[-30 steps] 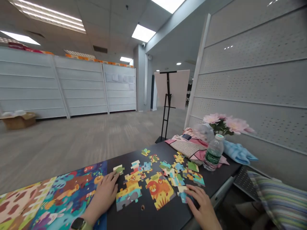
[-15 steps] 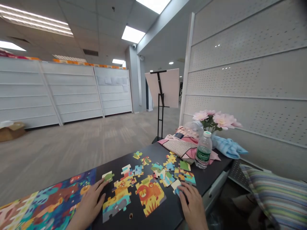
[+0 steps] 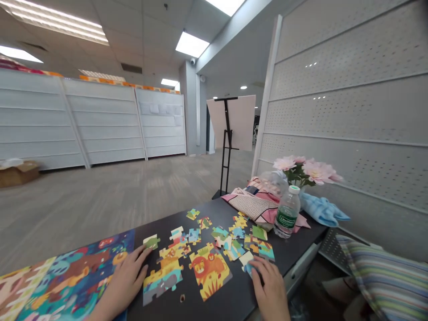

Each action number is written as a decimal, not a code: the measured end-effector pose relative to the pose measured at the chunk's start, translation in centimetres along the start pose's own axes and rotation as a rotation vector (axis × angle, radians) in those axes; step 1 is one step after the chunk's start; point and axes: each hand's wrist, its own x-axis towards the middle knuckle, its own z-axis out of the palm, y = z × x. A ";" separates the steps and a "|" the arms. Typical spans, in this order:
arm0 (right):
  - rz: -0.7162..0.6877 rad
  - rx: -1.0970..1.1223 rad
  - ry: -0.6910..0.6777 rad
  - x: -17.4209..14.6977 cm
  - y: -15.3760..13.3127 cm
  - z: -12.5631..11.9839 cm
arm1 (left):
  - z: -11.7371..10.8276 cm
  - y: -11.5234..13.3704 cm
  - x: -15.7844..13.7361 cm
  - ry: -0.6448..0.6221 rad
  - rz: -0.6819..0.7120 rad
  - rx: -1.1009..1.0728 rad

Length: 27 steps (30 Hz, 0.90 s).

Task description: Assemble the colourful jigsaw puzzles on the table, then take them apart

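My left hand [image 3: 129,278] rests on the dark table with fingers stretched forward and thumb apart. Its fingertips are at the edge of a green and cream puzzle piece [image 3: 151,242]. On the other side, my right hand [image 3: 270,285] lies with its fingers apart, fingertips touching a white and blue puzzle piece [image 3: 246,260]. Between the hands are a joined lion section [image 3: 210,269] and a joined section with a grey animal [image 3: 163,283]. Several loose pieces, among them a green one [image 3: 259,232], lie farther back.
At left lies a colourful picture sheet [image 3: 76,281]. A water bottle [image 3: 287,214], pink patterned cloth [image 3: 254,205], blue cloth [image 3: 324,209] and pink flowers [image 3: 314,170] stand at the table's right end. An easel [image 3: 227,147] is behind; a striped cushion [image 3: 384,276] sits at right.
The view has shifted slightly, so the background sits a little farther right. Both hands and the puzzle pieces stay about where they were.
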 end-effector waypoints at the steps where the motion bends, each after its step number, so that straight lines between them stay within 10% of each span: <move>1: 0.036 0.020 0.003 0.3 0.1 -0.2 | 0.0 0.1 0.0 -0.007 0.001 0.005; 14: 0.180 0.011 -0.366 21.8 6.5 3.3 | -1.3 1.4 0.0 -0.055 -0.035 0.000; 27: 0.114 -0.361 -0.647 24.0 8.0 4.9 | -2.5 2.4 0.1 -0.114 -0.031 0.015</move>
